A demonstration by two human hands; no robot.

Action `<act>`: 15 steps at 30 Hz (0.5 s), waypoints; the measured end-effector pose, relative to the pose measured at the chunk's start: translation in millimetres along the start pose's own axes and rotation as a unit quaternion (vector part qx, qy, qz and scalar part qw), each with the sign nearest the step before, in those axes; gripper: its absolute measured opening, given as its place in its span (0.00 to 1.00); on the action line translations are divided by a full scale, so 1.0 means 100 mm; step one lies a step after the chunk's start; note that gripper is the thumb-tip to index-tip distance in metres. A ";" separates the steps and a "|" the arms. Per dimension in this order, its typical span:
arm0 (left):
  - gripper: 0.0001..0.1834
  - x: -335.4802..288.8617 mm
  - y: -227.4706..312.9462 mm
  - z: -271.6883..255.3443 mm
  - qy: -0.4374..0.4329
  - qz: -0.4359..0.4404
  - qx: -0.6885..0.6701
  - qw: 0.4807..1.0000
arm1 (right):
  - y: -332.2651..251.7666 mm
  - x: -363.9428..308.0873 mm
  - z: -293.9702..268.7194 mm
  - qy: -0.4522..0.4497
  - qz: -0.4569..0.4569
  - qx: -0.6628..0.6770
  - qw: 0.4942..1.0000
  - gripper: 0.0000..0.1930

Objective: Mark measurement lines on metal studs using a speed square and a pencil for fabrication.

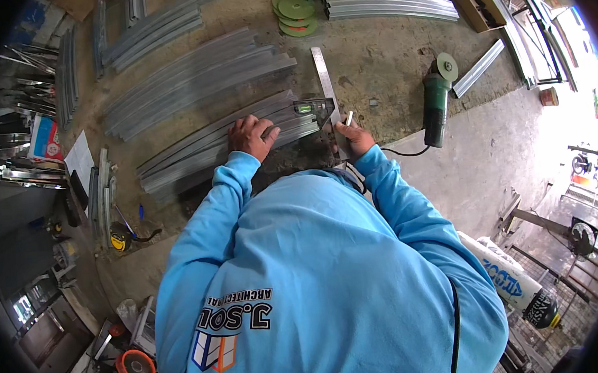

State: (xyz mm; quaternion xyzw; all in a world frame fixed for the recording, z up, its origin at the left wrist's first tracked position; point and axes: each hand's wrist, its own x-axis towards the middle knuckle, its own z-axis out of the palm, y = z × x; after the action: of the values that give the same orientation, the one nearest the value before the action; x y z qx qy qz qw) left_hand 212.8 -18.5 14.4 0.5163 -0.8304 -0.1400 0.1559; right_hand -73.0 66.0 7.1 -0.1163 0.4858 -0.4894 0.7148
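My left hand (252,136) lies over a bundle of grey metal channels (192,152), its fingers bent and pressed down on them. At the bundle's right end sits a combination square, its dark head (315,109) with a green level vial against the channel ends. The square's steel blade (322,74) points away from me across the bench. My right hand (356,138) closes on the near part of that blade. A short pale stick (349,118) shows by its fingers; its kind is unclear.
A green angle grinder (435,104) with its cord lies to the right, near a loose channel piece (479,68). Green cutting discs (296,10) are stacked at the back. More channel bundles (194,76) lie at left; a tape measure (119,236) sits by the near left edge.
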 end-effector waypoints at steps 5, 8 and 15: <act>0.13 0.01 0.05 0.02 0.015 -0.004 -0.002 1.000 | 0.00 0.01 -0.01 -0.021 -0.009 -0.012 1.000 0.19; 0.13 0.04 0.07 0.02 0.017 0.012 -0.012 1.000 | 0.00 0.03 -0.03 -0.025 -0.008 -0.023 0.999 0.19; 0.14 0.04 0.05 0.04 -0.009 0.005 0.006 1.000 | 0.02 0.06 -0.05 -0.027 -0.009 -0.005 1.000 0.18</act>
State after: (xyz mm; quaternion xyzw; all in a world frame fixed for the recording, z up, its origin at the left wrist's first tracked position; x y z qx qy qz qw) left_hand 205.2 -19.4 13.4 0.5118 -0.8351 -0.1387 0.1463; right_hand -75.1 63.3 -0.3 -0.1376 0.4672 -0.4905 0.7226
